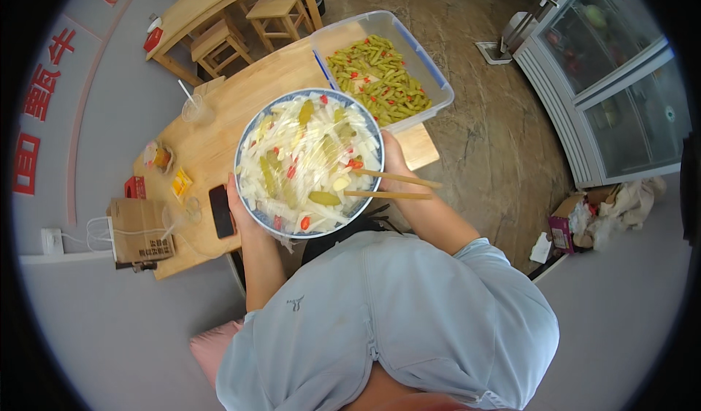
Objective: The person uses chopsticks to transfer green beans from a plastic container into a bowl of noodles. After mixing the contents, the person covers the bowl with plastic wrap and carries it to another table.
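Note:
A blue-and-white bowl (312,234) is held between my two hands, above the near edge of the wooden table (219,137). My left hand (241,203) grips its left side and my right hand (395,156) its right side. Pale shredded vegetable strips (306,153) fill the bowl, with green pickled peppers (324,198) and bits of red chili (305,223) among them. Glossy clear plastic film seems to lie over the food. A pair of wooden chopsticks (402,179) juts over the bowl's right rim, across my right wrist. Most of my fingers are hidden under the bowl.
A clear plastic tub (432,77) of green peppers stands at the table's far right end. Along the left are a phone (221,212), a yellow packet (181,181), a plastic cup (193,110) and a cardboard box (141,230). A glass-door refrigerator (594,82) stands right, wooden stools (274,8) beyond.

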Demonstrator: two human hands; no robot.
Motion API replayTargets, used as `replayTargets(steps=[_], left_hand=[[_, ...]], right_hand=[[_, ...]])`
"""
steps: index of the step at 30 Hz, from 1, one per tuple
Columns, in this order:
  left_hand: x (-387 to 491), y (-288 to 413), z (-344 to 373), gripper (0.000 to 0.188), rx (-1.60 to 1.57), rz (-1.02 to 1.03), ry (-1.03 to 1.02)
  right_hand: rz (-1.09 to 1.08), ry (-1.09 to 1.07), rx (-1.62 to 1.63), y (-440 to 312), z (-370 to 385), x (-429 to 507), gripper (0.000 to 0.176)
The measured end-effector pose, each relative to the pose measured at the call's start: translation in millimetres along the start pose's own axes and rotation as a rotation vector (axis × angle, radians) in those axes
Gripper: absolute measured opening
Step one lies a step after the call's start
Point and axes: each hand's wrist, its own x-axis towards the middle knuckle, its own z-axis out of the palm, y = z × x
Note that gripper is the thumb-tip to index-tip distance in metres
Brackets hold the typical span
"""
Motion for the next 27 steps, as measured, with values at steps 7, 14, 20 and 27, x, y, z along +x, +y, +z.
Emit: replayTargets(steps=[7,14,20,27], left_hand=[[4.9,-131.4,107.6,0.056,-0.062,-0.05,-0.084],[60.3,-283.5,205.4,0.05,-0.062,-0.149,-0.201],[99.1,-365.1,283.9,0.048,-0.025,-0.303,-0.255],[180.3,-423.2,343.1,0.051,-0.008,-0.403,-0.262]], right_hand=[[-0.057,0.009,-0.071,-150.0,-60.7,-84.2,0.045],[-0.316,0.202,-0.066,-294.0,-140.4,-171.4,0.045],[-0.495,0.269,-0.003,-379.2,-193.5,-194.2,0.043],[-0.558,0.289,0.049,-470.6,-232.6,-152.4,0.044]])
